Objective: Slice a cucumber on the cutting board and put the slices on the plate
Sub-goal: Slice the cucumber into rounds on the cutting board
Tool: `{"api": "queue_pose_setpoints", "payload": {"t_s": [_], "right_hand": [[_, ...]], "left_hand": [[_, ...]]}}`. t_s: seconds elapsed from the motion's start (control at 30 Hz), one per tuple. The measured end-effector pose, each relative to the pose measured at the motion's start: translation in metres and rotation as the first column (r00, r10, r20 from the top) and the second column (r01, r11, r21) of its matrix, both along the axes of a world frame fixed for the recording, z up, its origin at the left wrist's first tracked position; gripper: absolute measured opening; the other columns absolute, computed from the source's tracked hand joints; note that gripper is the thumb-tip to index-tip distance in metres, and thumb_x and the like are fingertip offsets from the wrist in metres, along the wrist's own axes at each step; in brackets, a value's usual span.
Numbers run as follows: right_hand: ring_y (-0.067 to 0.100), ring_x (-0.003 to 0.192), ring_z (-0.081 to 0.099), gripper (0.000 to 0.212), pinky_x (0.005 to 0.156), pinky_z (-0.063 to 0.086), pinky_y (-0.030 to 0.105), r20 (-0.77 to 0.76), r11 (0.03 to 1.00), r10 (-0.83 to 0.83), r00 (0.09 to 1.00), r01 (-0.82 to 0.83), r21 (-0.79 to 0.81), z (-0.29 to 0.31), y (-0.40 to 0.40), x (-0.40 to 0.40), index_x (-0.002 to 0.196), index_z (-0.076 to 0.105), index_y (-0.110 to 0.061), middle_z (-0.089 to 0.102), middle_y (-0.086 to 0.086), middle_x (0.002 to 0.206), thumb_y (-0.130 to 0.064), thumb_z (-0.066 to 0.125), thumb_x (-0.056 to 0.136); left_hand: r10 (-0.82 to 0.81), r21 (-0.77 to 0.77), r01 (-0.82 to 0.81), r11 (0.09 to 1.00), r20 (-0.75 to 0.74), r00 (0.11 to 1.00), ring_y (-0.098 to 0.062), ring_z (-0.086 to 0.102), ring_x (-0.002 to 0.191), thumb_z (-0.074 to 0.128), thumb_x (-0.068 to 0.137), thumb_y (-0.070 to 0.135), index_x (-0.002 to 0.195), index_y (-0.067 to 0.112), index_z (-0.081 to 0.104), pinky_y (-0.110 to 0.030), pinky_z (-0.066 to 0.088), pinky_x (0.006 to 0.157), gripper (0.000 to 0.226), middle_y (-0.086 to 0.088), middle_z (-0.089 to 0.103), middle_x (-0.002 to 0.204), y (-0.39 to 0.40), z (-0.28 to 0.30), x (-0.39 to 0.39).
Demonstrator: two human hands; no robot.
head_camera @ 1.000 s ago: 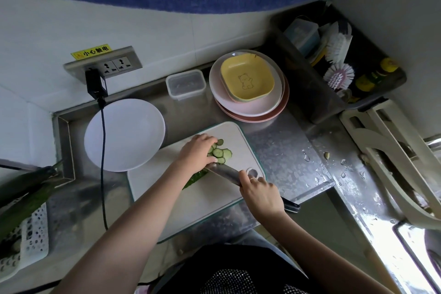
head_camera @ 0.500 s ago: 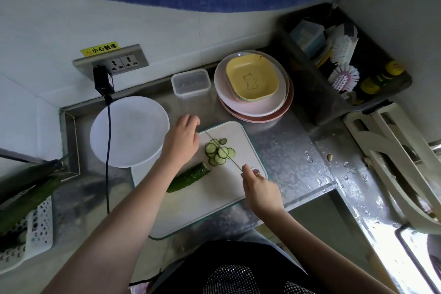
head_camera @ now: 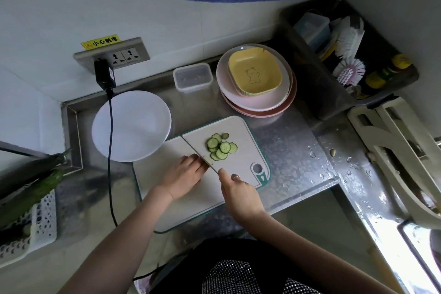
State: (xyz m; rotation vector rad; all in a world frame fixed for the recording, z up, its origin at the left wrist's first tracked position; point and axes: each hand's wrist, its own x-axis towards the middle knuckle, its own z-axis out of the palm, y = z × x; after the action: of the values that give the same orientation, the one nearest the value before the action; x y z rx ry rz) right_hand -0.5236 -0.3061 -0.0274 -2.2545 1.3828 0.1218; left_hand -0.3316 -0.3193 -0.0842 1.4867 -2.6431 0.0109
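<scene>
Several cucumber slices [head_camera: 221, 147] lie heaped on the cutting board [head_camera: 238, 131], right of the knife [head_camera: 199, 154]. Right hand [head_camera: 239, 192] grips its handle; left hand [head_camera: 183, 175] presses down over the cucumber, hiding it. White plate [head_camera: 131, 126] sits bare beside the board.

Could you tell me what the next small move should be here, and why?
Probably press the knife down for another slice. The right hand holds it edge-down across the cutting board, right beside the left hand, which covers the cucumber; only its pale cut end shows at the blade. A small pile of slices lies beyond, and the white plate holds none yet.
</scene>
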Motion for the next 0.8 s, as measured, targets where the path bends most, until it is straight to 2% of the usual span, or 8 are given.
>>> {"api": "queue_pose_setpoints", "payload": {"t_s": [0.1, 0.23, 0.3, 0.5, 0.63, 0.73, 0.8], "right_hand": [[0.038, 0.074, 0.06, 0.035, 0.056, 0.034, 0.038, -0.039, 0.999, 0.021, 0.999, -0.02, 0.028, 0.004, 0.002, 0.003, 0.121, 0.029, -0.012, 0.053, 0.016, 0.094, 0.002, 0.036, 0.089], [0.038, 0.074, 0.06, 0.035, 0.057, 0.035, 0.038, -0.025, 0.999, 0.014, 1.0, -0.013, 0.047, 0.005, 0.005, 0.004, 0.119, 0.028, -0.013, 0.052, 0.015, 0.094, 0.003, 0.037, 0.089], [0.038, 0.075, 0.06, 0.034, 0.056, 0.037, 0.039, -0.028, 0.999, 0.018, 0.999, -0.016, 0.051, 0.004, 0.005, 0.003, 0.117, 0.028, -0.013, 0.052, 0.015, 0.094, 0.003, 0.037, 0.089], [0.037, 0.075, 0.059, 0.034, 0.056, 0.035, 0.038, -0.05, 0.998, 0.037, 0.998, -0.035, 0.053, 0.003, 0.006, 0.002, 0.121, 0.03, -0.012, 0.052, 0.016, 0.096, 0.002, 0.037, 0.091], [0.037, 0.077, 0.059, 0.037, 0.057, 0.035, 0.038, -0.072, 0.998, 0.034, 0.997, -0.03, 0.059, 0.003, 0.006, 0.004, 0.121, 0.031, -0.01, 0.052, 0.017, 0.099, 0.005, 0.038, 0.089], [0.038, 0.08, 0.06, 0.04, 0.059, 0.037, 0.04, -0.078, 0.998, 0.029, 0.997, -0.025, 0.053, 0.006, 0.006, 0.005, 0.123, 0.031, -0.009, 0.052, 0.018, 0.102, 0.007, 0.039, 0.087], [0.038, 0.08, 0.06, 0.041, 0.059, 0.038, 0.04, -0.075, 0.998, 0.027, 0.997, -0.023, 0.053, 0.007, 0.006, 0.007, 0.121, 0.031, -0.009, 0.052, 0.019, 0.102, 0.009, 0.04, 0.085]], "left_hand": [[0.004, -0.005, -0.004, 1.0, 0.016, 1.0, -0.027, 0.045, 0.09, 0.038, 0.077, 0.011, 0.108, 0.011, 0.048, -0.032, 0.053, 0.067, 0.033, -0.008, 0.068, 0.09, 0.003, 0.002, -0.001], [0.016, -0.049, -0.017, 0.999, -0.019, 1.0, -0.027, 0.044, 0.092, 0.039, 0.076, 0.009, 0.096, 0.006, 0.07, -0.031, 0.056, 0.067, 0.037, -0.011, 0.07, 0.088, 0.005, -0.001, -0.002], [0.022, -0.073, -0.023, 0.997, -0.013, 1.0, -0.027, 0.044, 0.093, 0.041, 0.078, 0.009, 0.091, 0.005, 0.074, -0.032, 0.056, 0.069, 0.036, -0.011, 0.071, 0.088, 0.005, -0.003, -0.001], [0.049, -0.112, -0.054, 0.992, -0.04, 0.998, -0.029, 0.045, 0.095, 0.041, 0.082, 0.007, 0.092, 0.002, 0.073, -0.037, 0.056, 0.071, 0.034, -0.016, 0.069, 0.089, 0.01, -0.003, -0.003], [0.086, -0.126, -0.094, 0.987, -0.072, 0.994, -0.029, 0.046, 0.097, 0.025, 0.097, 0.003, 0.093, 0.001, 0.071, -0.038, 0.058, 0.069, 0.046, -0.017, 0.068, 0.09, 0.014, -0.006, -0.004], [0.105, -0.098, -0.111, 0.989, -0.069, 0.992, -0.029, 0.046, 0.098, 0.033, 0.093, 0.004, 0.096, 0.0, 0.07, -0.038, 0.059, 0.067, 0.038, -0.018, 0.068, 0.092, 0.014, -0.01, -0.002], [0.101, -0.095, -0.106, 0.99, -0.058, 0.993, -0.029, 0.048, 0.097, 0.03, 0.094, 0.004, 0.097, 0.001, 0.069, -0.037, 0.058, 0.07, 0.04, -0.017, 0.067, 0.092, 0.015, -0.011, -0.002]]}}
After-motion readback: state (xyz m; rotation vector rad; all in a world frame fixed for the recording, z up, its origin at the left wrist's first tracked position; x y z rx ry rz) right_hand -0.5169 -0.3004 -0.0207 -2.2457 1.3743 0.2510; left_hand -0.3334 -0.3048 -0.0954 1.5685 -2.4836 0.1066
